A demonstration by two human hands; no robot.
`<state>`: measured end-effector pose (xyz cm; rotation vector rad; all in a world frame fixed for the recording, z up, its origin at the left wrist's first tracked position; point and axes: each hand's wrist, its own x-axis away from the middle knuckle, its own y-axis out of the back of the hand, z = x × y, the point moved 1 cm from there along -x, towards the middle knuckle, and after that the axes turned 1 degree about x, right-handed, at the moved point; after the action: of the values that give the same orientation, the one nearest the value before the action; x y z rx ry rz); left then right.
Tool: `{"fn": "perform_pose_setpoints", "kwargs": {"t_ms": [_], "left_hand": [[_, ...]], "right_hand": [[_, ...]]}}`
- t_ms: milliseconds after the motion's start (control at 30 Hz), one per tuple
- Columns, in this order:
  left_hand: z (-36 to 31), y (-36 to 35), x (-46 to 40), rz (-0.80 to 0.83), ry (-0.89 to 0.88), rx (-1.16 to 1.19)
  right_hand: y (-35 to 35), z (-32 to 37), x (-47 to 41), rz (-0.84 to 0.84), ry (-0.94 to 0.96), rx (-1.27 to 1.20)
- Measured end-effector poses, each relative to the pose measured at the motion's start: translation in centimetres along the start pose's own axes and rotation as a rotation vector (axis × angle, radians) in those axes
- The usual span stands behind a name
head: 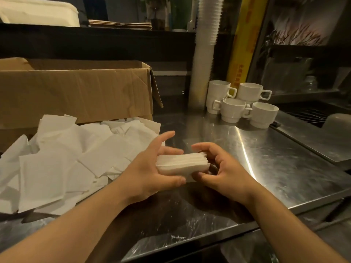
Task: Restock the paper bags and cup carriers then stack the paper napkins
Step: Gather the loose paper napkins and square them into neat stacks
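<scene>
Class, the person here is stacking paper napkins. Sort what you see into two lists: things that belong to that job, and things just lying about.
Belongs to the job:
napkin stack, held by left hand and right hand
loose napkins

Lying about:
white mugs
cardboard box
paper cup stack

Head camera, looking forward-down, close over counter (266,158).

A steel tabletop (284,158) fills the lower right of the frame. White mugs (241,105) stand clustered at centre right, some stacked. Behind them rises a tall column of white disposable cups (208,19), with a yellow box (245,40) leaning just beside it.
</scene>
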<state>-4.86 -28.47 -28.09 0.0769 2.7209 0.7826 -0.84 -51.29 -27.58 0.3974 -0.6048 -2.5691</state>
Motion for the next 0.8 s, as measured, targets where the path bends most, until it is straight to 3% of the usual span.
{"fn": "perform_pose_setpoints", "kwargs": {"t_ms": [67,233,400,567,733,800], "left_hand": [[0.1,0.0,0.0,0.058,0.059,-0.04],[0.5,0.2,-0.5,-0.035,0.088,-0.001],[0.7,0.6,-1.1,0.058,0.174,-0.069],[0.8,0.5,-0.6,0.091,0.137,-0.075],[0.8,0.0,-0.7,0.188,0.087,-0.062],[0.8,0.1,-0.7,0.183,0.065,-0.07]], "right_hand": [[0.0,-0.1,-0.1,0.033,-0.026,0.037],[-0.1,-0.1,-0.4,-0.015,-0.037,0.015],[-0.2,0.1,-0.5,0.024,-0.048,0.106],[0.2,0.4,-0.4,-0.048,-0.06,0.111],[0.0,0.5,-0.5,0.127,-0.06,0.107],[0.0,0.5,-0.5,0.116,-0.041,0.106]]}}
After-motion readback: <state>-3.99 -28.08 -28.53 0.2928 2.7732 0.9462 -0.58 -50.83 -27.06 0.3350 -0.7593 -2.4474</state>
